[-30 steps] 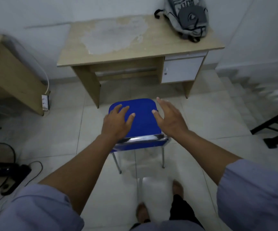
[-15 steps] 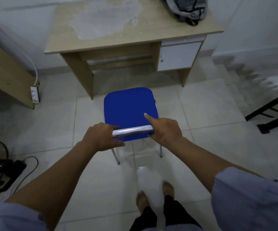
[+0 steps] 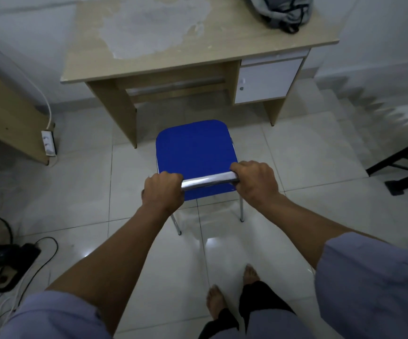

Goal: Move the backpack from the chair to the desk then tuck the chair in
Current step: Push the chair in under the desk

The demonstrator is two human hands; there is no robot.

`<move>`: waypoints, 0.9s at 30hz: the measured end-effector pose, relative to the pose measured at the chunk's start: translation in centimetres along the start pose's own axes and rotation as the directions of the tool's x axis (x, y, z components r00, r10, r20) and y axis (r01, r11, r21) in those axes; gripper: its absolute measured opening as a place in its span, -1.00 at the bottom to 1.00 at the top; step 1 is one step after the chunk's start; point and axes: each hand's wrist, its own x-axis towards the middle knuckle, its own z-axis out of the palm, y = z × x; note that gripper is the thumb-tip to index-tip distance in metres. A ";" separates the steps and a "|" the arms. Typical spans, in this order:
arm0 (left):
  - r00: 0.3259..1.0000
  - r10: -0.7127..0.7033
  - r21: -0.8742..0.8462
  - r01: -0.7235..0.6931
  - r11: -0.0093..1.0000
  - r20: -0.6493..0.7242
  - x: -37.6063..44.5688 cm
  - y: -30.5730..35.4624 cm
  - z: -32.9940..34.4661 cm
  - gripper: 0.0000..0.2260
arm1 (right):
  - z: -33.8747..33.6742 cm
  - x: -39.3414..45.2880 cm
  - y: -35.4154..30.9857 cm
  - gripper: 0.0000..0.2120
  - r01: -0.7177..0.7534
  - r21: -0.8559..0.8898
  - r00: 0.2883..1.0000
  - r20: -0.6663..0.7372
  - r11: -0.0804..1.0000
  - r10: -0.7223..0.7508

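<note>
A person stands barefoot on a pale tiled floor (image 3: 320, 148), both hands wrapped around the chrome top bar (image 3: 209, 180) of a blue chair (image 3: 194, 145). The left hand (image 3: 163, 192) is clenched over the bar's left end and the right hand (image 3: 256, 183) over its right end, fingers curled under the metal and knuckles up. The chair's blue seat points away toward the far side of the room, its front edge just short of the knee space of a light wooden desk (image 3: 173, 59); the chair is on the open floor, not under the desk. Two thin metal legs show beneath the near edge of the seat. The grey backpack (image 3: 281, 11) lies on the desk's far right corner, partly cut off by the top of the frame, with black straps trailing toward the desk edge. A white drawer unit (image 3: 266, 80) hangs below the desktop on the right. A large worn, pale patch covers the far left and middle of the desktop. At the left, a white power strip (image 3: 48, 143) leans against a second wooden piece of furniture (image 3: 4, 113), with a white cable running up from it. Dark cables and a black fan base (image 3: 4, 253) lie on the floor at the near left. Lavender sleeves (image 3: 369, 289) frame the bottom corners.
</note>
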 end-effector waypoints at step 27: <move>0.989 -0.067 -0.008 0.066 0.998 -0.135 30.2 -4.9 -6.7 -0.89 | -0.8 31.0 8.6 -0.88 0.047 -0.002 0.990 -0.131 0.999 -0.047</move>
